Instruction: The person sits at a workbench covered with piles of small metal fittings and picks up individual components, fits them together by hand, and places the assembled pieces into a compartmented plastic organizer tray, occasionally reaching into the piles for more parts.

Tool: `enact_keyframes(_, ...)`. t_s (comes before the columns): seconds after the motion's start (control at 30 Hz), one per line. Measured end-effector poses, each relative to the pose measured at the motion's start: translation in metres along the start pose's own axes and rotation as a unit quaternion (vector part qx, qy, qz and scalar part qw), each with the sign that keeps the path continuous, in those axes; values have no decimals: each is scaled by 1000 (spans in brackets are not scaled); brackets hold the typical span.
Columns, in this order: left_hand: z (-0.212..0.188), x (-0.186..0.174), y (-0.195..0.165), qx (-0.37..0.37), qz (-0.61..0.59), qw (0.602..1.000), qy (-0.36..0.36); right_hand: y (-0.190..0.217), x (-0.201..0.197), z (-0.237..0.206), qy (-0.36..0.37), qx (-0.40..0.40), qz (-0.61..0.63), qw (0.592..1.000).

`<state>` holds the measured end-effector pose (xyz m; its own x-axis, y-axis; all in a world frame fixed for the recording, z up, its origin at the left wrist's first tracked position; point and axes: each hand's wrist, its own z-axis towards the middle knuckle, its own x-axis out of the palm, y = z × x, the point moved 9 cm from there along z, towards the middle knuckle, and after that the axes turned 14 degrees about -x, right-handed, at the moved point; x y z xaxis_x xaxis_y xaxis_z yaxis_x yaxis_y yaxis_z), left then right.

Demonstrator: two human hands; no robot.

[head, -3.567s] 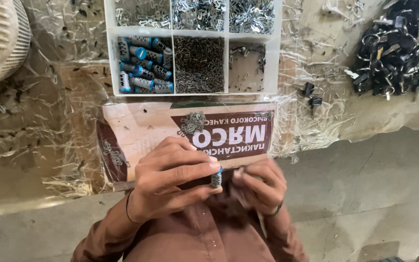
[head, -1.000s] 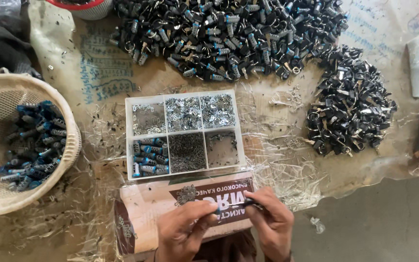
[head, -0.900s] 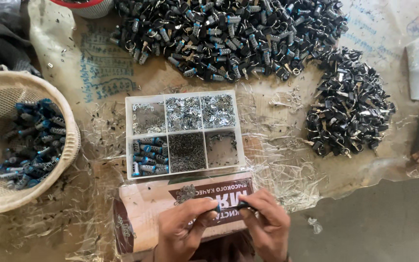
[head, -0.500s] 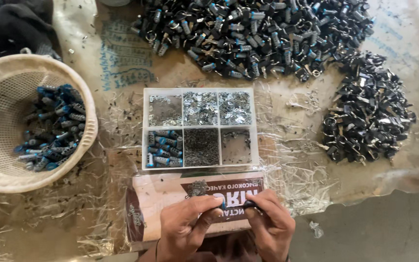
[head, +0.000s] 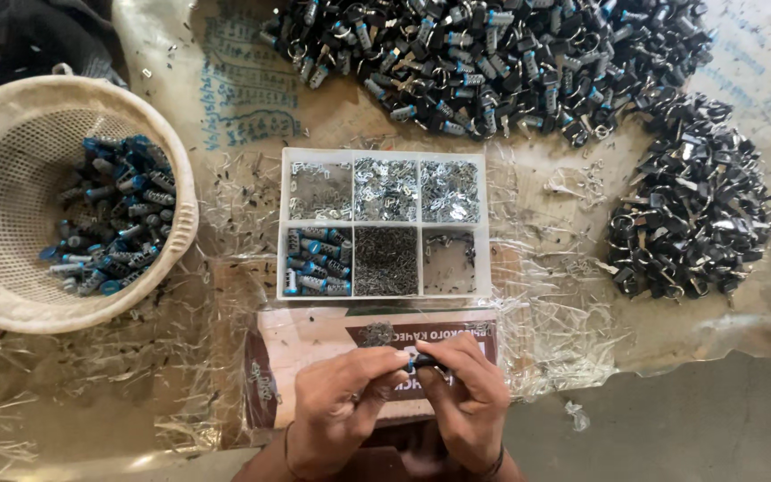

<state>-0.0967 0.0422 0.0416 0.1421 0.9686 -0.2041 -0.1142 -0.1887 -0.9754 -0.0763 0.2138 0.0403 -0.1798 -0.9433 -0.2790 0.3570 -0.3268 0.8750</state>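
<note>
My left hand (head: 343, 402) and my right hand (head: 464, 399) meet at the bottom centre, fingertips pinched together on one small dark metal part (head: 421, 361). They hover over a printed cardboard box (head: 301, 348) lying flat. Just beyond it sits a clear compartment tray (head: 384, 223) with silver clips, dark tiny springs and blue-capped cylinders in separate sections. Most of the held part is hidden by my fingers.
A cream plastic basket (head: 11, 295) at the left holds blue-and-silver cylinders (head: 109, 214). A long heap of dark parts (head: 484, 62) runs along the top, another black heap (head: 693, 214) lies at the right. Crinkled clear plastic sheet (head: 564, 312) covers the table; bare grey floor lies lower right.
The view has shifted, so the basket, tray and heaps sit further right and lower in frame. My hands stay together on the small part, fingers working at it over the box.
</note>
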Motion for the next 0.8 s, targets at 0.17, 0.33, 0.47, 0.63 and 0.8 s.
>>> enact_keyframes(0.17, 5, -3, 13, -45, -15, 997, 65, 10, 3, 0, 61, -86, 5, 994)
enact_keyframes(0.33, 5, -14, 5, -67, -56, 992, 90, -8, 12, 28, 183, -16, 124, 975)
enact_keyframes(0.47, 35, -56, -14, 44, 32, 997, 48, -45, -14, 98, 56, 29, 273, 960)
enact_keyframes(0.63, 84, -65, -20, 113, 313, 943, -14, -28, -33, 103, -70, -65, 140, 986)
enact_keyframes(0.8, 123, -17, 15, 53, 487, 864, 116, -1, -18, 76, -46, -62, 194, 978)
